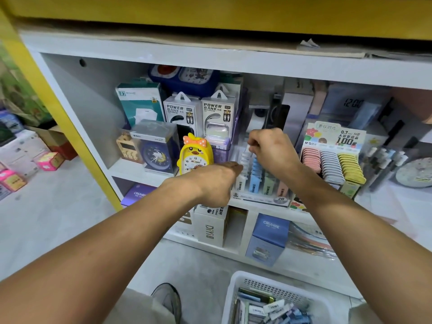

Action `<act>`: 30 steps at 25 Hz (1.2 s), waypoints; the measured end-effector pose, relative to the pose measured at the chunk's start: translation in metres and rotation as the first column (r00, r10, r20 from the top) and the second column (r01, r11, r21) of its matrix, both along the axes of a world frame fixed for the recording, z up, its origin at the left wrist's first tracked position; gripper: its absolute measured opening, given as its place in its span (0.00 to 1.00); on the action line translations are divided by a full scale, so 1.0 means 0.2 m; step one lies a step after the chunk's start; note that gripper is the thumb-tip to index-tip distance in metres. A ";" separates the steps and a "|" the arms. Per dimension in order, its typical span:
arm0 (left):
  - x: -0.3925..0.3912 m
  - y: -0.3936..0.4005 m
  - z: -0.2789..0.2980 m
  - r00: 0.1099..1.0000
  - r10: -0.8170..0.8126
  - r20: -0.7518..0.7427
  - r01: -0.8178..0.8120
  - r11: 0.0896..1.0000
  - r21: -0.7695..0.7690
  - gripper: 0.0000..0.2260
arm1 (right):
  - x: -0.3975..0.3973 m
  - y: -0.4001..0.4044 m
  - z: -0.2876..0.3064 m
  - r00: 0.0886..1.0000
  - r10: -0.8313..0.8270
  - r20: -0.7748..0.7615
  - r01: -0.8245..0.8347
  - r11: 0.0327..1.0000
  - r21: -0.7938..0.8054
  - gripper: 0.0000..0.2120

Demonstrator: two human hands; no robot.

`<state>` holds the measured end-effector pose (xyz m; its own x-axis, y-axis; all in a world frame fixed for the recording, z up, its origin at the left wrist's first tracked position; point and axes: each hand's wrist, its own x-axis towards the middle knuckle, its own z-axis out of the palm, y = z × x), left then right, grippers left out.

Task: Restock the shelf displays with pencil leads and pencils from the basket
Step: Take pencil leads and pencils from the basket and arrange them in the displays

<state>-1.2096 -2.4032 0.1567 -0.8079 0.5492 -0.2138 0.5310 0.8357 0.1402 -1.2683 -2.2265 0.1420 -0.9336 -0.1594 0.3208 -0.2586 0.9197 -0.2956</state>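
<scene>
Two bare hands reach into the middle shelf (140, 170) of a white unit. From the head camera, the right hand (272, 149) hovers over the back of a tiered lead display (259, 183) that stands at the shelf's front edge, its fingers curled and pressed together around a small pale lead case (250, 151), pinched at the fingertips just above the white column. The left hand (216, 183) sits lower, at the display's front left corner, beside a yellow duck clock (195, 155); its fingers curl inward, and whether they grip anything cannot be told. To the right stands a second display (334, 160) with pink, grey and yellow cases in rows. On the floor, at the bottom edge of view, a white basket (236, 291) holds more lead cases (273, 309), well apart from both hands.
</scene>
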 end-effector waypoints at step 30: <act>0.52 0.52 -1.06 0.861 -0.157 0.485 0.319 0.908 -0.272 0.10 | 1.14 0.49 -1.16 0.471 -0.116 0.875 -0.188 0.955 0.228 0.12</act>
